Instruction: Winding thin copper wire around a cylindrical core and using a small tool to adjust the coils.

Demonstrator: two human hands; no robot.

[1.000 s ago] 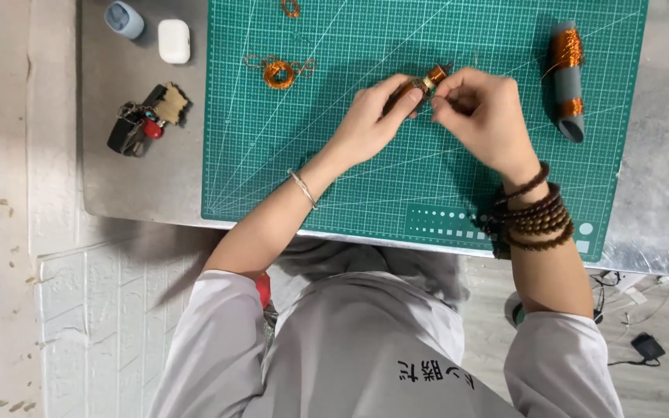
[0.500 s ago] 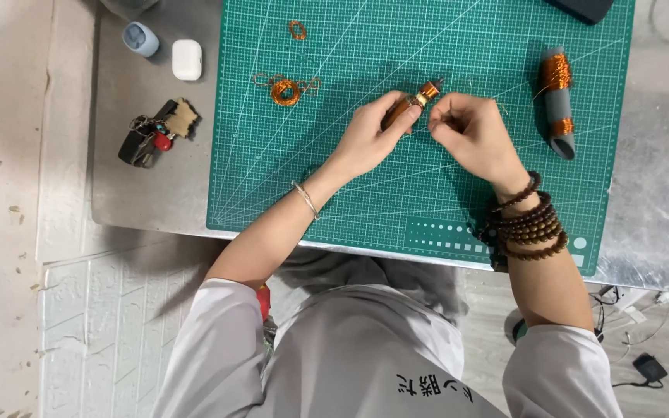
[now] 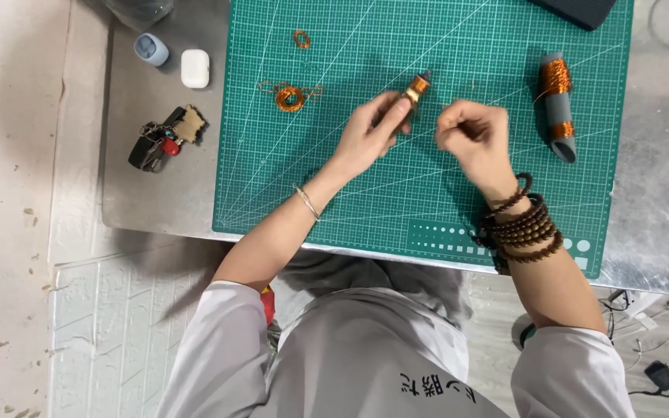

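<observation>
— Two hands were over the green cutting mat (image 3: 334, 193), but only one held the piece. The left hand (image 3: 365, 135) had thumb and fingertips pressed on the lower end of a small copper-wound coil (image 3: 416, 85), holding it just clear of the mat.

— And which way did it lie?

— Its long axis ran slantwise, from the left fingertips up and away toward the far right, the free tip pointing off from the person. So the coil sat right at the left fingers, and up and to the left of the right hand (image 3: 474, 139).

— What were the right fingers doing?

— They were curled in, thumb against forefinger as if pinching something fine. Whether a wire ran from there to the coil, I could not tell; it was too thin to see. The right hand stood near the coil but apart from it.

— Further out?

— A grey spool of copper wire (image 3: 557, 104) lay to the right, lengthwise toward the person. A loose copper ring (image 3: 289, 96) lay left of the hands, and a bunch of keys (image 3: 162, 139) was off the mat on the metal table (image 3: 660, 201).
</observation>
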